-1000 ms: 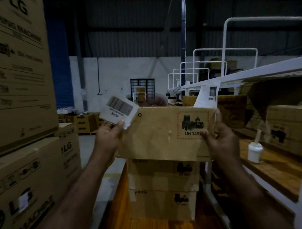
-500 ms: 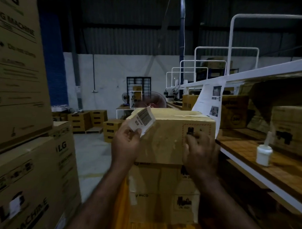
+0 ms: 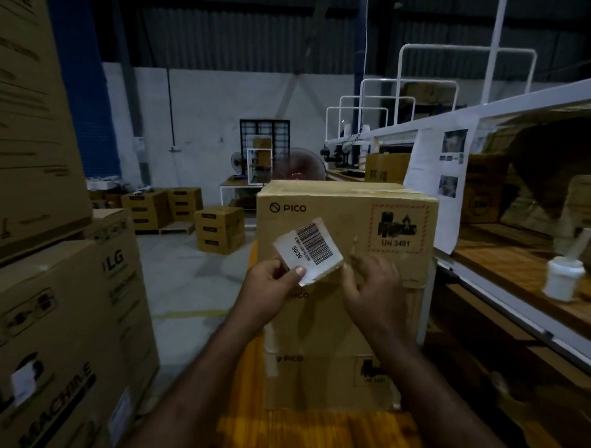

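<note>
A barcode label [image 3: 308, 246] is pinched at its lower edge between the thumb and fingers of the left hand [image 3: 272, 283]. It is held tilted just in front of the top cardboard box [image 3: 334, 211] of a stack. The right hand [image 3: 369, 286] is seen just beside the label's lower right corner, with its fingers loosely curled toward it. Because of blur, it cannot be told whether the corner is pinched or only touched. A hazard mark [image 3: 397, 229] is printed on the box face above the right hand. A white pot [image 3: 563, 278] with a stick in it stands on a shelf [image 3: 507, 264] well to the right of that hand.

The step in hand is judged to be readying the label for sticking onto the box. It would be done well if the label were gripped only by its edge, so that the barcode is not smudged. Any backing should be peeled slowly from the corner. The label should then be laid flat on bare cardboard, clear of the hazard mark, and smoothed outward so that no creases are left.
</note>
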Demonstrator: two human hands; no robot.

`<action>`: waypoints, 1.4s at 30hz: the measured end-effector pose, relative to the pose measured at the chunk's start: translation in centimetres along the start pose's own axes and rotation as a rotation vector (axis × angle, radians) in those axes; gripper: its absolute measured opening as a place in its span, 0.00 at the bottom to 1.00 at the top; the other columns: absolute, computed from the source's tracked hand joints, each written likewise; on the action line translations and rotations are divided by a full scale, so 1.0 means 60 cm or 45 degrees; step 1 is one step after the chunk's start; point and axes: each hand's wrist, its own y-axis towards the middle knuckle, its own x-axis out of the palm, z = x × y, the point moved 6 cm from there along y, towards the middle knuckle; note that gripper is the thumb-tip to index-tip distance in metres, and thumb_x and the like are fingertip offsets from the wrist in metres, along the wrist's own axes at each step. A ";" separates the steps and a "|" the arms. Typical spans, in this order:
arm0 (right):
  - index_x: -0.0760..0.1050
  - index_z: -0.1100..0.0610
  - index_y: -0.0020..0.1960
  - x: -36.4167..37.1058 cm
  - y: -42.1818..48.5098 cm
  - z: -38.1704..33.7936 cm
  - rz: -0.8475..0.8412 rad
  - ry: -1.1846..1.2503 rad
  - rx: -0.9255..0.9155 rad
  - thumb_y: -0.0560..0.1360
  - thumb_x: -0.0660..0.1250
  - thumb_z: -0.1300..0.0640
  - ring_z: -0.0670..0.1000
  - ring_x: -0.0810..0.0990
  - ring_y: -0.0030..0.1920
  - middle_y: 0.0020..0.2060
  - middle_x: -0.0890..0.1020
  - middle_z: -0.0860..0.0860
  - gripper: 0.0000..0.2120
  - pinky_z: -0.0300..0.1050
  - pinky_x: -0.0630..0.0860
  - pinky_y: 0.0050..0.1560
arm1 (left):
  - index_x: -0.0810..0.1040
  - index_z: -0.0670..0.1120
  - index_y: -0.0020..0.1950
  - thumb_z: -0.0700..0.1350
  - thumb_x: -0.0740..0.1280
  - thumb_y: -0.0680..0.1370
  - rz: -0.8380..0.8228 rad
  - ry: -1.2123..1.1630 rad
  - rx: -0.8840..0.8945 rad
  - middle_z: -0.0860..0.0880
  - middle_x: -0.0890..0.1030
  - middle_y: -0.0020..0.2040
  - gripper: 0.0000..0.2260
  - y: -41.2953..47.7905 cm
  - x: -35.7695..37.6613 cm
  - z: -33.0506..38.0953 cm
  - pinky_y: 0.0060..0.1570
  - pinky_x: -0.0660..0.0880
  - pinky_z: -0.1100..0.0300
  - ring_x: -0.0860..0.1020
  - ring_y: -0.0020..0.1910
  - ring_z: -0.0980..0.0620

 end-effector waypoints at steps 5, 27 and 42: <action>0.81 0.49 0.51 0.039 -0.004 -0.016 -0.111 0.850 0.397 0.76 0.60 0.46 0.48 0.83 0.43 0.42 0.84 0.48 0.13 0.52 0.81 0.42 | 0.81 0.40 0.51 0.39 0.67 0.79 0.006 -0.082 -0.076 0.48 0.85 0.42 0.04 -0.022 -0.019 -0.030 0.35 0.79 0.65 0.82 0.36 0.55; 0.79 0.56 0.44 0.181 -0.236 -0.205 -1.359 1.435 0.292 0.76 0.70 0.62 0.49 0.82 0.35 0.40 0.85 0.55 0.03 0.45 0.80 0.36 | 0.78 0.37 0.53 0.41 0.71 0.77 1.252 -0.148 -0.500 0.40 0.86 0.48 0.09 -0.380 -0.205 -0.054 0.29 0.78 0.63 0.83 0.36 0.52; 0.79 0.61 0.51 0.126 -0.567 -0.471 -2.086 1.426 -0.152 0.75 0.68 0.69 0.48 0.79 0.41 0.40 0.82 0.53 0.07 0.37 0.75 0.38 | 0.85 0.48 0.41 0.40 0.75 0.72 1.499 0.591 -0.693 0.51 0.86 0.36 0.03 -0.804 -0.343 0.016 0.42 0.79 0.60 0.84 0.37 0.55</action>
